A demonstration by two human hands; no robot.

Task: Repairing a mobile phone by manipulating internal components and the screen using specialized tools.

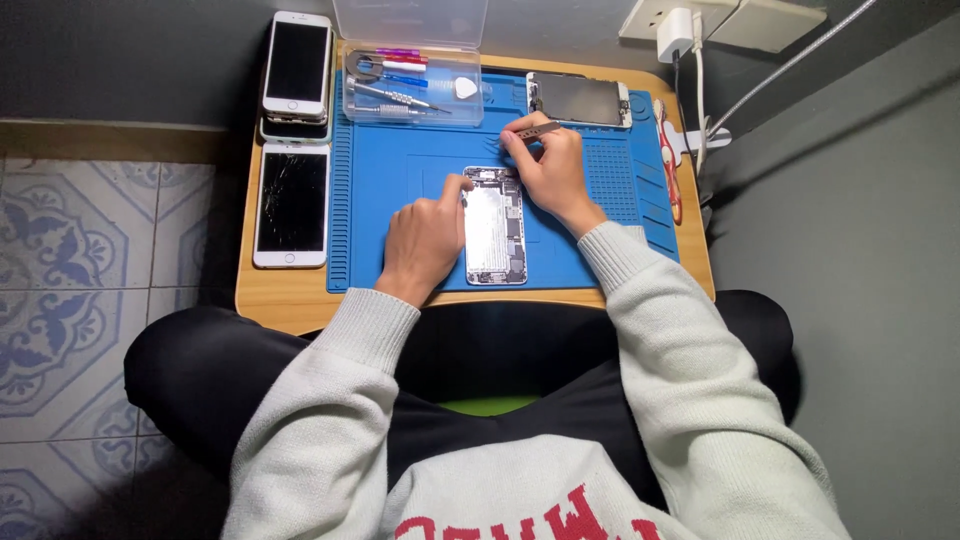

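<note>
Far left on the wooden lap table (290,305): white phone w/ cracked dark screen (291,205) lying flat; above it a stack of phones (296,72), top one white, screen up. Blue work mat (420,165) covers most of the table; at its top edge a clear plastic tool case (412,88), lid open, w/ small screwdrivers & picks inside. Left hand (422,238) rests on the mat, fingers curled loosely together, fingertips touching the left edge of the opened phone body (495,225), which lies mid-mat, internals up. Right hand (552,172) just above-right of it, fingers pinched shut on metal tweezers (532,130). Detached screen panel (580,99) at mat's top right; red-handled tool (668,165) along the right edge; white charger (678,32) in wall strip.
</note>
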